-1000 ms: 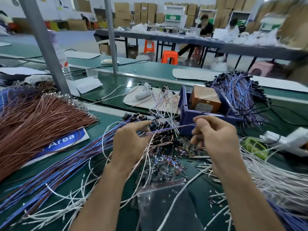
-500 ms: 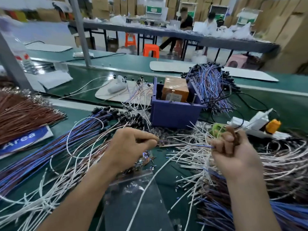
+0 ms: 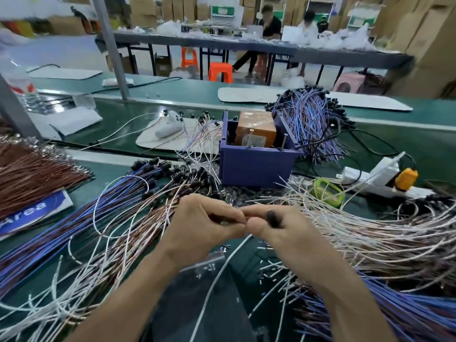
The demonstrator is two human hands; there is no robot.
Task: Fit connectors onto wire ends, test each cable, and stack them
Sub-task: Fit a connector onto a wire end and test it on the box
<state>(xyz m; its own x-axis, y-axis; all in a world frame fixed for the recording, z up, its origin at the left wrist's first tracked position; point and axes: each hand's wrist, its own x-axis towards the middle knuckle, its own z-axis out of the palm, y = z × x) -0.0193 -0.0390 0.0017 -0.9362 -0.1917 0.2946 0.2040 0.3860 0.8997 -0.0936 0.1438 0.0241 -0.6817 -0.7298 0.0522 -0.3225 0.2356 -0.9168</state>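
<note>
Both hands meet in front of me, over the green tabletop (image 3: 419,144).

Left hand (image 3: 204,225): thumb and fingers curled, pinching what I take to be a small dark connector (image 3: 220,220). It is mostly hidden, so I'm not certain.

Right hand (image 3: 278,230): thumb and forefinger pinch the end of a thin white wire (image 3: 220,269), which trails from the fingertips towards me. The fingertips of the two hands touch. There is a dark mark on the right forefinger; I can't tell what it is.

Step, as I read it: seating the connector on the wire end. Testing and stacking are not yet done.

Handling: the wire is light and limp and would likely buckle if pushed from far back, so hold it right by the tip. The connector is tiny, hard and easy to drop among the loose small connector pieces (image 3: 266,270) below the right hand. Pinch its sides.

Around: blue and brown wires with black ends (image 3: 74,218) fan out left of the left hand. Pale wires (image 3: 370,230) lie right of the right hand. A purple plastic box (image 3: 256,166) stands beyond both hands.
</note>
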